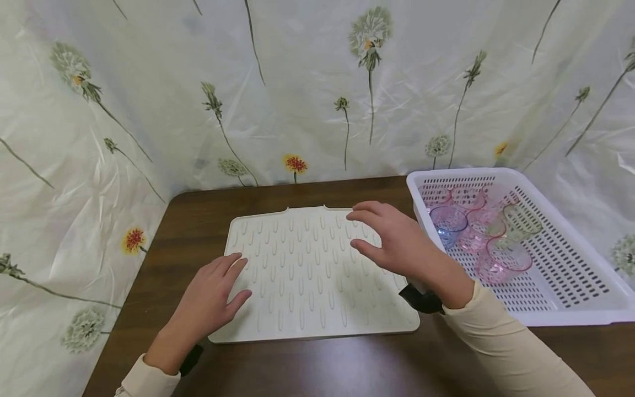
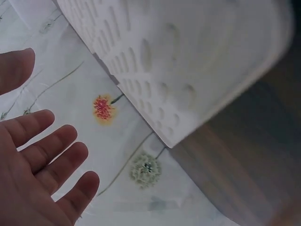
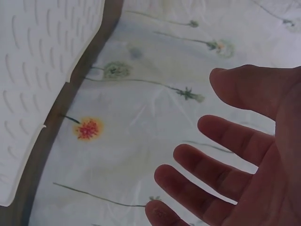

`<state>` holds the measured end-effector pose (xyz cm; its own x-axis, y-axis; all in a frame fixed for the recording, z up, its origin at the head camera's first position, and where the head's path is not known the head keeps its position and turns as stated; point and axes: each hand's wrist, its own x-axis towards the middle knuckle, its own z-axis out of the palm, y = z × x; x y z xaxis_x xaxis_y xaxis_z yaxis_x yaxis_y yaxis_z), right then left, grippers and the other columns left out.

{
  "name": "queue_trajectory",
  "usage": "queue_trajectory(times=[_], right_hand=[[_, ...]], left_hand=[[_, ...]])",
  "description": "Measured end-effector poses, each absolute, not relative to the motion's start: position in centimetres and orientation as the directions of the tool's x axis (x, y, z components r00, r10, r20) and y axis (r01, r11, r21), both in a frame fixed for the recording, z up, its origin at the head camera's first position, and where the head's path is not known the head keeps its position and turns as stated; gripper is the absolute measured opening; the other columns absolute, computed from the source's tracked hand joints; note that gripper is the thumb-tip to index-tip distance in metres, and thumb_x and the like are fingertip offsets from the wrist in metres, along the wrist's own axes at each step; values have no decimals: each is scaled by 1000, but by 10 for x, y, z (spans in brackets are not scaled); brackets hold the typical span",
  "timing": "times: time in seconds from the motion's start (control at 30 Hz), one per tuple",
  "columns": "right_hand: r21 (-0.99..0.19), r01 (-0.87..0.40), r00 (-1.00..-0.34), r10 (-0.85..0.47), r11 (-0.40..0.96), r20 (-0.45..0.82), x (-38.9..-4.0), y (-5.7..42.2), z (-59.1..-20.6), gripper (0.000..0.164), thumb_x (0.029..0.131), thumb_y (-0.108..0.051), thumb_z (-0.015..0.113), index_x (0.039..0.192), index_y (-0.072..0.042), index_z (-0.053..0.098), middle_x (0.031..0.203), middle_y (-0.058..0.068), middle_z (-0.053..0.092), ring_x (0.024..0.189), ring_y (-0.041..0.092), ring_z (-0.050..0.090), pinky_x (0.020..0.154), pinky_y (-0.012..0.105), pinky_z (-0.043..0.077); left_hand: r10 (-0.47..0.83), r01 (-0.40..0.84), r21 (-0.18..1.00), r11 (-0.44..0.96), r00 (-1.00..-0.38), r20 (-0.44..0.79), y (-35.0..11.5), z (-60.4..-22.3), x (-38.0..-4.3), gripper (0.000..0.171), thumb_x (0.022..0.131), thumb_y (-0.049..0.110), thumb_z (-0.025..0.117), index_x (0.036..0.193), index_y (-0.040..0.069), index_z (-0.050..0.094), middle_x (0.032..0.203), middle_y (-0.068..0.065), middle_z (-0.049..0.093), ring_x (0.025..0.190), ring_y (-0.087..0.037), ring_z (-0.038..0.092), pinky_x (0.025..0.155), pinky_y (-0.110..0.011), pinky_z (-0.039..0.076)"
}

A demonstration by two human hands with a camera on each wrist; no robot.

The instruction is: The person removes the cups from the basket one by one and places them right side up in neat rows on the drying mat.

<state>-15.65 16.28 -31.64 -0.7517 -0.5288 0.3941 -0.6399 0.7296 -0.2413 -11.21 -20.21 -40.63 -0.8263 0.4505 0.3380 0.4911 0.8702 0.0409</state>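
A white drying mat (image 1: 307, 275) with rows of raised oval ridges lies on the dark wooden table. My left hand (image 1: 210, 298) hovers over its left edge, fingers relaxed and thumb apart, holding nothing. Above the mat's right side is my right hand (image 1: 397, 237), fingers spread loosely and also without anything in it. In the left wrist view the left hand (image 2: 42, 165) shows a bare palm beside the mat (image 2: 197, 56). The right wrist view shows the right hand (image 3: 225, 169) likewise, with the mat (image 3: 37, 70) at upper left.
A white perforated basket (image 1: 570, 314) stands at the right of the table (image 1: 198, 220). Inside are several clear tumblers, among them a blue one (image 1: 448, 234), a pink one (image 1: 503, 270) and a greenish one (image 1: 523, 226). A flowered curtain (image 1: 307, 88) hangs behind.
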Motion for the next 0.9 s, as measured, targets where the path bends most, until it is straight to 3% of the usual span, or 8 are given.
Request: queue_trajectory(times=[0.33,0.57,0.7,0.73,0.9], right_hand=[[-225,-654,-751,-584,722,309,-149,185,-292,40,87,-22,75,124,-9,65,131,11,62,119,31,61,95,50,52],[-185,-667,-741,-617,722,266,-158,225,-283,41,86,-18,76,124,-7,64,130,13,62,119,34,60,98,53,49],[-150,-655,-742,-594,741,310,-163,253,-285,49,81,-17,81,126,-8,63,129,12,63,119,33,60,95,52,48],[-149,-648,-746,-582,747,324,-165,261,-286,52,79,-16,82,127,-8,63,129,11,63,120,33,59,100,44,47],[-179,-540,-828,-481,822,288,-161,299,-287,62,76,-15,84,133,-12,60,133,13,62,121,35,58,98,47,47]], left_hand=[[367,370,41,928,-927,76,-229,-421,-97,80,83,52,73,143,4,50,151,-19,46,136,-39,47,105,-61,41],[334,327,139,935,-942,-29,-244,-432,-97,85,82,59,70,145,5,49,155,-20,41,139,-43,43,103,-65,40],[328,301,206,931,-938,-109,-251,-438,-97,92,79,65,70,147,6,47,159,-19,36,142,-44,39,101,-67,41],[328,298,221,929,-937,-119,-252,-439,-96,94,78,66,70,147,6,46,160,-18,35,142,-45,38,101,-67,40],[352,314,264,912,-929,-110,-255,-443,-94,97,78,68,70,148,5,45,161,-19,32,139,-46,41,101,-66,42]])
